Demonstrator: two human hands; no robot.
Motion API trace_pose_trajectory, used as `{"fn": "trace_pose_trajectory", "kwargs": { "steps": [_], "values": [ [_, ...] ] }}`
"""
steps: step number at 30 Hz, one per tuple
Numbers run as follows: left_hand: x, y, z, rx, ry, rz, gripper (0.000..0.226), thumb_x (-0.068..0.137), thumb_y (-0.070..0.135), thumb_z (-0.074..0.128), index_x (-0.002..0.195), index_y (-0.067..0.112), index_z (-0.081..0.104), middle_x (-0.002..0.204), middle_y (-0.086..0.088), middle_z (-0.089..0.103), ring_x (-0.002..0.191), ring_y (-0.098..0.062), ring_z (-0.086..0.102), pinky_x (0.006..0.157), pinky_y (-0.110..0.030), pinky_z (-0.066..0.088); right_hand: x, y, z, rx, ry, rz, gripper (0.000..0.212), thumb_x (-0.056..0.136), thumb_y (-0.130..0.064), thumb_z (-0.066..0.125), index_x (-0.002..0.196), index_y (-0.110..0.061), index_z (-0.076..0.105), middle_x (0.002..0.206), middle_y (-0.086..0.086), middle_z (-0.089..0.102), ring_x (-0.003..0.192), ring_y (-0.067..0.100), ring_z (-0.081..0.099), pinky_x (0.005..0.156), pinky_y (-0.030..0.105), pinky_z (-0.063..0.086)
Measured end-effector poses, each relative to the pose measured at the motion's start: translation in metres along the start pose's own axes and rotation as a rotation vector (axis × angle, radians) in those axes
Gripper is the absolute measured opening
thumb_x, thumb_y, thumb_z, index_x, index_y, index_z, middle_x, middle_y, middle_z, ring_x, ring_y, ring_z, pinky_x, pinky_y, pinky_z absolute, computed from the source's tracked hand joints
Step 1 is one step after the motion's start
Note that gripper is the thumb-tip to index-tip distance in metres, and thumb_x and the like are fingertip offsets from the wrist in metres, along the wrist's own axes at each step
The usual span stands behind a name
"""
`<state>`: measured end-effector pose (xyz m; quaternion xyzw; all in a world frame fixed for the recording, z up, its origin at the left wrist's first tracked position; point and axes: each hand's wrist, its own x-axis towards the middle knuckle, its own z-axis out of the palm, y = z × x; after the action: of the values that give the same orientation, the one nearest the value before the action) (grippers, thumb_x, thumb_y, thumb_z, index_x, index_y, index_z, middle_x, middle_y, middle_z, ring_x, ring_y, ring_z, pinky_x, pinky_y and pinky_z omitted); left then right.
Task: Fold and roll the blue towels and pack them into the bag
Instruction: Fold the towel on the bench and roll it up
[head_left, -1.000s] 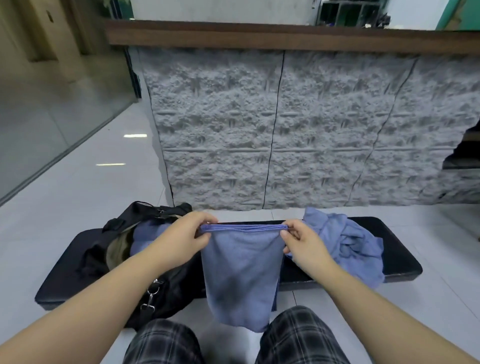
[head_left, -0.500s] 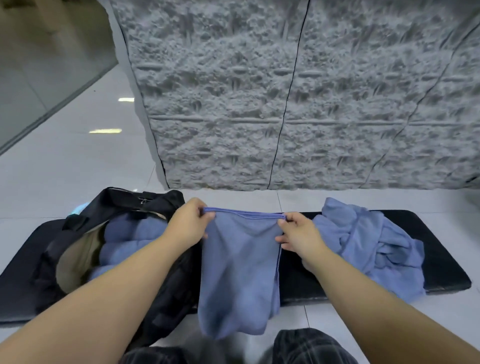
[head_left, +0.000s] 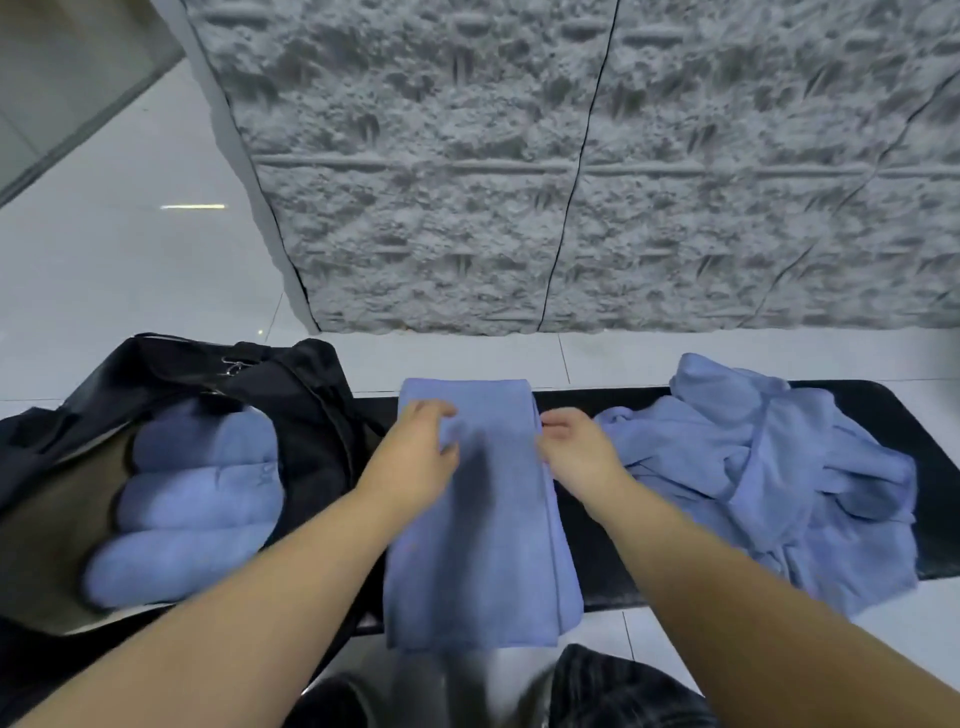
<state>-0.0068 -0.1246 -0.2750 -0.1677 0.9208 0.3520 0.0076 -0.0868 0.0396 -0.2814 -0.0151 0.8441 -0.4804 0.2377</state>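
The folded blue towel (head_left: 478, 519) lies as a long strip across the black desk (head_left: 597, 571), its far end beyond the fingertips of both hands and its near end hanging over the desk edge toward the person's knees. This placing gives a flat surface, so I judge the strip is laid out ready for rolling.

The left hand (head_left: 415, 452) rests on top of the towel near its left edge, fingers bent loosely and pressing the cloth down; it does not seem to pinch anything. The right hand (head_left: 576, 447) is at the right edge of the strip, fingers curled against the side of the cloth, probably to straighten the edge; whether it really grips the cloth I cannot tell because of blur.

To the left of the left hand stands the open black bag (head_left: 311, 415), with 3 rolled blue towels (head_left: 197, 509) packed side by side inside. To the right of the right hand lies a loose pile of unfolded blue towels (head_left: 779, 467), near enough to reach.
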Motion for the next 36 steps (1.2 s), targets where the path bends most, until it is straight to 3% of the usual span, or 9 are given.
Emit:
{"fn": "trace_pose_trajectory", "kwargs": {
  "steps": [1,8,11,13,16,22,27,30,36],
  "values": [
    [-0.014,-0.004,0.013,0.044,-0.071,0.032,0.042,0.090,0.014,0.053,0.131,0.014,0.045,0.134,-0.002,0.042,0.108,-0.019,0.054,0.093,-0.027,0.040,-0.007,0.015,0.006,-0.060,-0.025,0.002,0.012,0.082,-0.003,0.049,0.078,-0.014,0.050,0.067,0.005,0.048,0.061,0.013,0.040,0.049,0.017,0.032],
    [-0.098,-0.019,0.045,0.318,-0.198,0.189,0.066,0.086,0.043,0.058,0.142,0.025,0.030,0.150,0.010,0.024,0.139,-0.009,0.025,0.106,-0.024,0.025,-0.060,0.072,0.018,-0.143,-0.036,0.091,0.009,0.087,-0.006,0.051,0.094,-0.006,0.045,0.073,-0.005,0.048,0.061,0.006,0.047,0.046,0.012,0.033],
    [-0.120,-0.028,0.046,0.417,-0.284,0.158,0.085,0.078,0.050,0.065,0.146,0.027,0.020,0.154,0.010,0.012,0.145,-0.011,0.005,0.115,-0.033,0.009,-0.079,0.078,0.017,-0.151,-0.108,0.164,0.012,0.090,-0.014,0.054,0.091,-0.006,0.044,0.078,0.005,0.051,0.067,0.018,0.052,0.055,0.019,0.035],
    [-0.128,-0.034,0.046,0.528,-0.304,0.184,0.098,0.059,0.053,0.079,0.141,0.024,0.034,0.150,0.004,0.030,0.142,-0.019,0.023,0.110,-0.044,0.027,-0.086,0.081,0.016,-0.182,-0.158,0.184,0.027,0.090,-0.018,0.053,0.077,-0.003,0.035,0.077,0.009,0.041,0.066,0.019,0.041,0.060,0.026,0.032],
    [-0.128,-0.048,0.057,0.583,-0.140,0.246,0.102,0.022,0.037,0.091,0.115,0.025,0.050,0.117,0.003,0.064,0.117,-0.019,0.055,0.078,-0.038,0.054,-0.088,0.079,0.017,-0.206,-0.179,0.182,0.027,0.089,-0.019,0.052,0.073,-0.011,0.033,0.076,0.009,0.035,0.068,0.017,0.037,0.060,0.029,0.029],
    [-0.125,-0.057,0.062,0.579,0.061,0.334,0.095,0.014,0.001,0.084,0.101,0.025,0.058,0.107,0.002,0.066,0.111,-0.021,0.056,0.069,-0.035,0.055,-0.095,0.080,0.022,-0.270,-0.112,0.143,0.026,0.097,-0.011,0.041,0.072,-0.012,0.033,0.067,-0.001,0.035,0.064,0.014,0.038,0.049,0.019,0.028],
    [-0.128,-0.046,0.058,0.608,0.109,0.215,0.084,0.013,-0.007,0.082,0.093,0.016,0.070,0.100,-0.005,0.067,0.099,-0.031,0.065,0.061,-0.039,0.056,-0.093,0.081,0.024,-0.378,0.012,0.174,0.016,0.097,-0.012,0.038,0.082,-0.018,0.037,0.071,-0.006,0.033,0.086,0.020,0.043,0.074,0.025,0.035],
    [-0.129,-0.046,0.059,0.619,0.103,0.174,0.084,0.011,-0.007,0.083,0.091,0.014,0.070,0.100,-0.007,0.066,0.093,-0.030,0.066,0.053,-0.034,0.052,-0.091,0.083,0.028,-0.385,-0.016,0.197,0.025,0.093,-0.006,0.042,0.073,-0.015,0.029,0.077,0.001,0.039,0.087,0.024,0.046,0.071,0.027,0.036],
    [-0.129,-0.052,0.060,0.533,0.134,0.268,0.076,0.025,0.011,0.087,0.091,0.014,0.049,0.096,-0.005,0.059,0.092,-0.025,0.055,0.050,-0.029,0.050,-0.079,0.074,0.028,-0.200,0.075,-0.067,0.025,0.093,-0.013,0.046,0.117,-0.021,0.047,0.102,0.004,0.047,0.080,0.014,0.049,0.059,0.018,0.036]
  ]
}}
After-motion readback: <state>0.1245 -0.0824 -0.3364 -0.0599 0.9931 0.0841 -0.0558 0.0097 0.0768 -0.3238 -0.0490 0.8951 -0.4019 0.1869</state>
